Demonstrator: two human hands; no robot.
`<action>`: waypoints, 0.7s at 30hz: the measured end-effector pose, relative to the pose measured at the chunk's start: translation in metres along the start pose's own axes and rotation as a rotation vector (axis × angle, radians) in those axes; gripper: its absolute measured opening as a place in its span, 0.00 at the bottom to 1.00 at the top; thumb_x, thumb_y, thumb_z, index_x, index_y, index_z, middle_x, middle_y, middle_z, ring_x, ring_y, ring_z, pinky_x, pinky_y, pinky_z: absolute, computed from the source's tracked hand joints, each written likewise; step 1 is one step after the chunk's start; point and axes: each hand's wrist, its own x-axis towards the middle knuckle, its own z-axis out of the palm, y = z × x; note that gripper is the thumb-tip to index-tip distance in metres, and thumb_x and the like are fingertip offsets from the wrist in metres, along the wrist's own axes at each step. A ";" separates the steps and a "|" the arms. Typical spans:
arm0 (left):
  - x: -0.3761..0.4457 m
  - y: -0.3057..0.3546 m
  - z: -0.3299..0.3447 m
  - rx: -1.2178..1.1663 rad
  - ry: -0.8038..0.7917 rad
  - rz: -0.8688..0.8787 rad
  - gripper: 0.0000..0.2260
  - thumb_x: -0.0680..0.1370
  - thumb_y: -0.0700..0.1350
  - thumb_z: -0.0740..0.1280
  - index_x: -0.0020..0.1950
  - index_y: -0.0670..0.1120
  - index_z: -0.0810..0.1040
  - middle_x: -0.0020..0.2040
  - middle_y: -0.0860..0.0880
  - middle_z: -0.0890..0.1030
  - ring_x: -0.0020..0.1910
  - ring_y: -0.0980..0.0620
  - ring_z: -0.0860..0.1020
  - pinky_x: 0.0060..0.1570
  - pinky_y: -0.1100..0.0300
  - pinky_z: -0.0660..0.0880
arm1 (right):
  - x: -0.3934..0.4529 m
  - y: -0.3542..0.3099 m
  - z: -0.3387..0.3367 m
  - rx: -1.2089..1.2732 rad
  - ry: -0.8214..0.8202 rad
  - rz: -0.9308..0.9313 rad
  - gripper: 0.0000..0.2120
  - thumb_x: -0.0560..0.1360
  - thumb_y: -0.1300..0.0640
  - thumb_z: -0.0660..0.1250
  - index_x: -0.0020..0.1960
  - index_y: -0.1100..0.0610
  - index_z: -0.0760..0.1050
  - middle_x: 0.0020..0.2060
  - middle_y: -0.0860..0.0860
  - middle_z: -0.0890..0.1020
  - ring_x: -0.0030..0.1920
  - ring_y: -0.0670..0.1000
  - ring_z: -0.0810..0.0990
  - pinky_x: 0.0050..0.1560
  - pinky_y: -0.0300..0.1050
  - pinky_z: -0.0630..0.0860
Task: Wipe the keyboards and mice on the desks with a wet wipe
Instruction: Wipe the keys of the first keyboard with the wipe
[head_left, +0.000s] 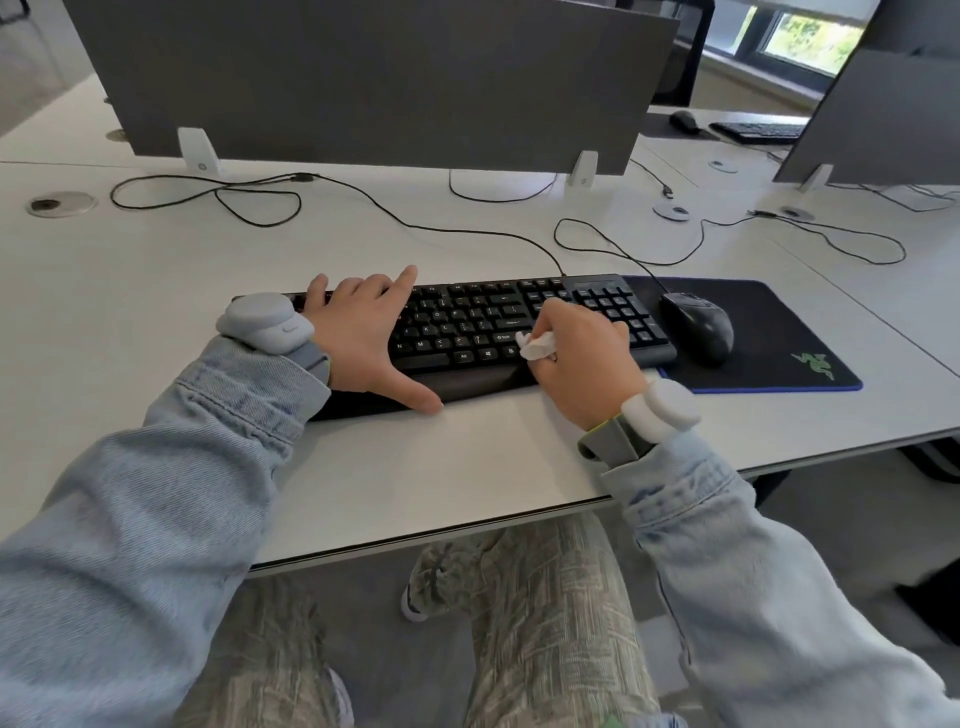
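While left grip lies flat on keyboard | right grip pinches wipe | mouse beside

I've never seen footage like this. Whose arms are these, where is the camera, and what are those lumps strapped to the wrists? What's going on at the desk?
There is no robot here: a person wears a camera on the head, so you look down along their own denim sleeves. Each wrist carries a strapped-on pale device; I cannot tell its purpose. On the white desk lie a black keyboard, a black mouse on a dark mouse pad, and loose cables. The left hand rests flat on the keyboard's left end, steadying it. The right hand pinches a bunched white wet wipe against the keys. Farther right, another keyboard and mouse sit on the next desk.
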 end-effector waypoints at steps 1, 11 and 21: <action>0.000 0.000 0.000 -0.002 -0.001 0.000 0.72 0.45 0.84 0.57 0.81 0.52 0.36 0.79 0.50 0.57 0.79 0.46 0.54 0.77 0.39 0.42 | -0.001 0.007 -0.002 0.002 0.000 0.019 0.05 0.76 0.54 0.64 0.45 0.51 0.67 0.43 0.47 0.77 0.45 0.54 0.75 0.52 0.52 0.64; -0.001 0.001 -0.002 0.008 -0.022 0.002 0.72 0.45 0.84 0.57 0.82 0.52 0.37 0.81 0.50 0.53 0.80 0.46 0.51 0.77 0.39 0.41 | -0.016 0.035 -0.017 -0.061 -0.038 0.027 0.04 0.76 0.56 0.63 0.46 0.51 0.67 0.45 0.48 0.77 0.46 0.55 0.74 0.53 0.52 0.63; -0.016 -0.021 -0.009 0.006 -0.040 -0.013 0.72 0.45 0.85 0.59 0.81 0.57 0.34 0.83 0.53 0.48 0.81 0.53 0.44 0.76 0.39 0.34 | -0.035 0.071 -0.034 0.220 0.071 -0.077 0.03 0.76 0.57 0.68 0.49 0.53 0.77 0.41 0.44 0.77 0.40 0.43 0.73 0.43 0.38 0.70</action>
